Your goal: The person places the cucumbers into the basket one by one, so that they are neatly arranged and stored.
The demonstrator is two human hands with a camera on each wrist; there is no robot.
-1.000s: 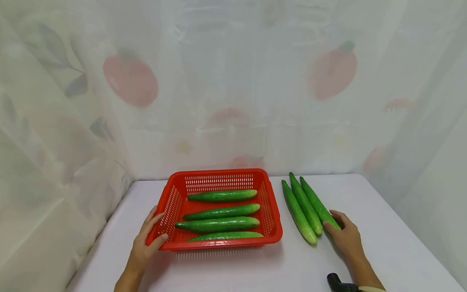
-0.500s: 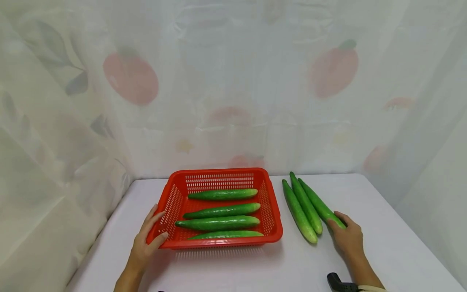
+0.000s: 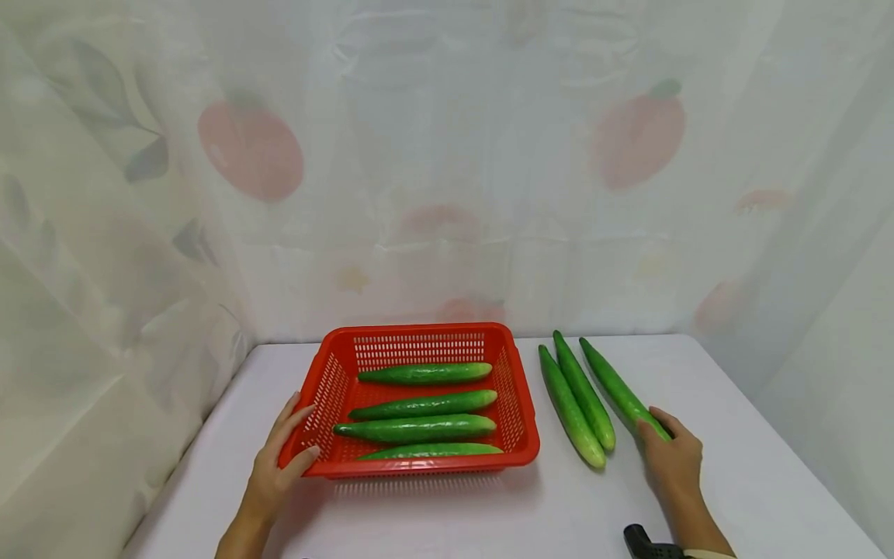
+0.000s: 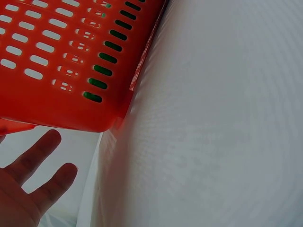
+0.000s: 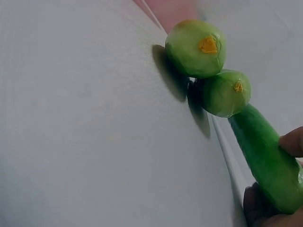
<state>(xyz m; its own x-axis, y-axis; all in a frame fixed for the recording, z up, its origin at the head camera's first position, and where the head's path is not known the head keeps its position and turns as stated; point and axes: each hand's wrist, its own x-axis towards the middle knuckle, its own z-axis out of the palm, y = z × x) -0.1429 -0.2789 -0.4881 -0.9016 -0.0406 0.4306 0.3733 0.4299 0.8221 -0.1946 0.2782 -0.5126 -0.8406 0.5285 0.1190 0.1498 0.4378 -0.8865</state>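
Observation:
My right hand [image 3: 673, 458] grips the pale near end of a long green cucumber [image 3: 618, 384] on the right of the table; in the right wrist view, the thumb and curled fingers hold this cucumber [image 5: 262, 156]. Left of it lie two more cucumbers, an outer one [image 3: 569, 407] and a middle one [image 3: 585, 392], side by side. My left hand [image 3: 274, 466] rests at the near left corner of a red perforated plastic basket [image 3: 412, 466], its fingers fairly straight and spread. In the left wrist view, two fingers stretch out beside the basket's wall [image 4: 57, 99].
Several cucumbers [image 3: 419, 428] lie crosswise inside the basket. A white-covered table [image 3: 419, 528] carries everything. Pale curtains [image 3: 447, 171] with faded fruit prints stand behind and at the sides. A black device [image 3: 649, 543] sits at my right wrist.
My right hand has shifted slightly right with the cucumber, which now lies apart from the middle one. The left hand and basket have stayed in place.

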